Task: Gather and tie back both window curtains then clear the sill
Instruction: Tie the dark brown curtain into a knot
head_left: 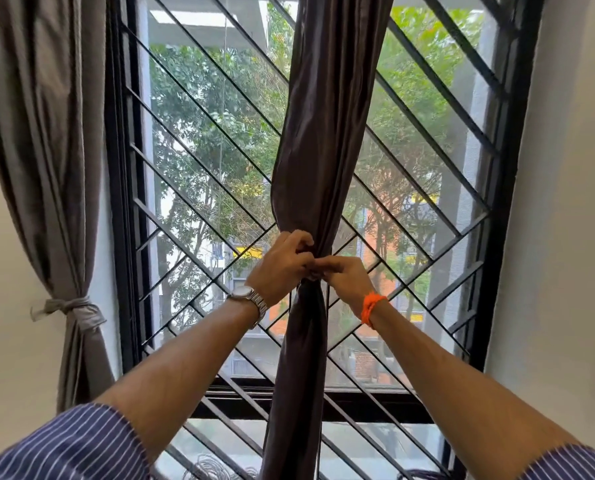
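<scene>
While black diagonal window bars (199,174) and leafy trees (206,109) fill the glass behind, the left curtain (46,133) hangs against the wall, already cinched by a knotted tie-back (72,308). At the window's middle hangs the dark right curtain (320,150), gathered into a narrow bunch. Both forearms reach up and forward to it. The left hand (284,263), a metal watch (249,297) on its wrist, has its fingers (297,239) curled tightly into the bunched cloth; the right hand (346,273), with an orange thread band (371,306), pinches the same spot, knuckles touching. Coiled cables (209,469) lie at the sill's near edge.
</scene>
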`<control>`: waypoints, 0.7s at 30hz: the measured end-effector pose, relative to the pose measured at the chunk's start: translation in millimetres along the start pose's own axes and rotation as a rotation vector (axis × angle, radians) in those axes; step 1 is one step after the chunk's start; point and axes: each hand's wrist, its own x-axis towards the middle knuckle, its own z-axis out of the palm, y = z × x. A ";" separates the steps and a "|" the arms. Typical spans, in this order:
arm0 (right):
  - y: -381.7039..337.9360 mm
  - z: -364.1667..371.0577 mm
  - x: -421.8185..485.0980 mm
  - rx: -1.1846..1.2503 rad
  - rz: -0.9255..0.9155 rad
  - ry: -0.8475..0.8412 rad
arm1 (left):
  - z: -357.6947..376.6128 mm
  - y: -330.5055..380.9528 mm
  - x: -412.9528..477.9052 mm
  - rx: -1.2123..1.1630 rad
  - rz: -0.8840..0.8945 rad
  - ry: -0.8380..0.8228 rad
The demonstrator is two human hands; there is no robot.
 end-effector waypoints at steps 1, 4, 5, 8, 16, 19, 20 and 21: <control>1.7 -0.3 -0.9 -0.021 -0.008 -0.016 | 1.1 0.4 0.3 -0.016 -0.010 -0.012; 5.1 -4.8 -1.2 -0.095 -0.029 -0.061 | 5.2 2.1 2.6 -0.163 -0.203 -0.028; 5.6 -7.4 -0.2 -0.115 -0.035 -0.066 | 7.8 2.9 3.6 -0.209 -0.268 -0.026; 7.7 -14.4 4.2 -0.211 -0.048 -0.046 | 13.0 7.9 8.3 -0.325 -0.430 -0.071; 18.4 -25.2 8.0 -0.511 -0.141 0.162 | 10.5 27.1 35.3 -0.455 -0.687 -0.396; 18.1 -33.7 10.0 -0.520 -0.175 0.189 | 18.7 35.8 34.8 -0.576 -0.819 -0.351; 16.9 -36.2 10.6 -0.506 -0.177 0.189 | 22.3 38.6 33.7 -0.632 -0.864 -0.323; 16.8 -38.7 11.6 -0.480 -0.167 0.188 | 27.2 41.0 32.6 -0.681 -0.892 -0.304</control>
